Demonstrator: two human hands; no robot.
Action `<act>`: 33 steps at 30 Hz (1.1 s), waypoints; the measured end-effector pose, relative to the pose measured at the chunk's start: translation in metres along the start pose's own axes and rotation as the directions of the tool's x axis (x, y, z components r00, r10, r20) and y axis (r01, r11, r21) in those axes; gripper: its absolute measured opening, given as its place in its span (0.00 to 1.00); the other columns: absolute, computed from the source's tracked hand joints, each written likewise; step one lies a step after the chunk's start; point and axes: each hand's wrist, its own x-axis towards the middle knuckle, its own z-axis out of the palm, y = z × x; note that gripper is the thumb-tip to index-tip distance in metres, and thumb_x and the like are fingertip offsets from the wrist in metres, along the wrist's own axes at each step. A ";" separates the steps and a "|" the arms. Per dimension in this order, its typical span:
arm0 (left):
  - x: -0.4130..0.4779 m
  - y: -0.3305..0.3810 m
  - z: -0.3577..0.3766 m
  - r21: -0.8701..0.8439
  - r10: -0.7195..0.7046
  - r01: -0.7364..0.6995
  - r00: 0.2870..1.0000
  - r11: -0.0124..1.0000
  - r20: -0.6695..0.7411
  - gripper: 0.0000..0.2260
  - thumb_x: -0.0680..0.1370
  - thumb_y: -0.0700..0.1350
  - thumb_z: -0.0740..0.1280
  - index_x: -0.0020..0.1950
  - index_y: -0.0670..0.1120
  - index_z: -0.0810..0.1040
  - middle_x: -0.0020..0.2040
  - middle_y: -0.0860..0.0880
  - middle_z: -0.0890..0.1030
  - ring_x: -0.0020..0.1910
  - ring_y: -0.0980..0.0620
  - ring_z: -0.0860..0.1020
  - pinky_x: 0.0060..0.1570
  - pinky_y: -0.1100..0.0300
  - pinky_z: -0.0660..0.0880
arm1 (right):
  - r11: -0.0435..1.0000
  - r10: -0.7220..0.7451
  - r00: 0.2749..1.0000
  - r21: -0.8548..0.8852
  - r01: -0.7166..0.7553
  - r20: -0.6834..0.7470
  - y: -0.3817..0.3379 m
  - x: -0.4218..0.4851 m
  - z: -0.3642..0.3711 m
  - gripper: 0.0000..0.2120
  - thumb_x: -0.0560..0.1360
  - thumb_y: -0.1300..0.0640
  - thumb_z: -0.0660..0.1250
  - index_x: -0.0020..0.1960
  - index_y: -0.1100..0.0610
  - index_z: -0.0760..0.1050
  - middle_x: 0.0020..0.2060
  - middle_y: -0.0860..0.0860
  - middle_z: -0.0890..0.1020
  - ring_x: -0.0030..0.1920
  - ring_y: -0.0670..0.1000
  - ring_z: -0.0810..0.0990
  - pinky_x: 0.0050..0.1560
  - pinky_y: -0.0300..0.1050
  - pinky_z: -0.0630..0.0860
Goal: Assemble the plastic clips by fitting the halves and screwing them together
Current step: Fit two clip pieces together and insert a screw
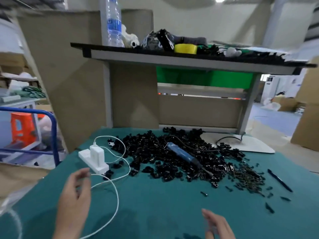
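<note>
A large heap of black plastic clip halves (172, 152) covers the middle of the green table mat (155, 204). A blue electric screwdriver (183, 155) lies on top of the heap, tip toward the right front. Dark screws (248, 178) are scattered to the right of the heap. My left hand (76, 192) hovers over the mat's left front, fingers relaxed and blurred, holding nothing. My right hand (217, 225) is low at the front edge, fingers extended, empty. Both hands are short of the heap.
A white power strip with a charger (94, 158) and a looping white cable (115, 187) lie at the left. A black pen (279, 180) lies at the right. A raised shelf (172, 56) with a yellow tape roll (185, 48) and a bottle (113, 23) stands behind.
</note>
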 end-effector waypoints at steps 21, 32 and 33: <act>0.252 -0.074 0.268 0.807 -0.251 -0.221 0.877 0.548 0.410 0.27 0.84 0.60 0.53 0.81 0.50 0.58 0.77 0.40 0.62 0.74 0.37 0.63 0.72 0.42 0.62 | 0.859 -0.051 0.872 -0.423 0.287 0.487 0.034 0.178 0.139 0.23 0.82 0.37 0.56 0.77 0.39 0.66 0.81 0.42 0.58 0.82 0.49 0.53 0.80 0.54 0.54; 0.274 -0.096 0.302 0.836 -0.480 -0.293 0.710 0.464 0.515 0.31 0.80 0.70 0.47 0.78 0.56 0.64 0.79 0.41 0.57 0.77 0.31 0.55 0.73 0.37 0.57 | 0.845 -0.183 0.934 -0.436 0.309 0.306 0.037 0.183 0.138 0.14 0.66 0.51 0.82 0.51 0.46 0.86 0.57 0.48 0.85 0.57 0.53 0.85 0.52 0.55 0.82; 0.272 -0.095 0.301 0.834 -0.485 -0.309 0.700 0.456 0.524 0.33 0.79 0.72 0.46 0.78 0.56 0.64 0.79 0.41 0.57 0.77 0.31 0.55 0.73 0.37 0.56 | 0.851 -0.183 0.935 -0.427 0.305 0.303 0.037 0.182 0.138 0.14 0.67 0.51 0.81 0.52 0.47 0.86 0.58 0.48 0.84 0.58 0.53 0.84 0.53 0.55 0.82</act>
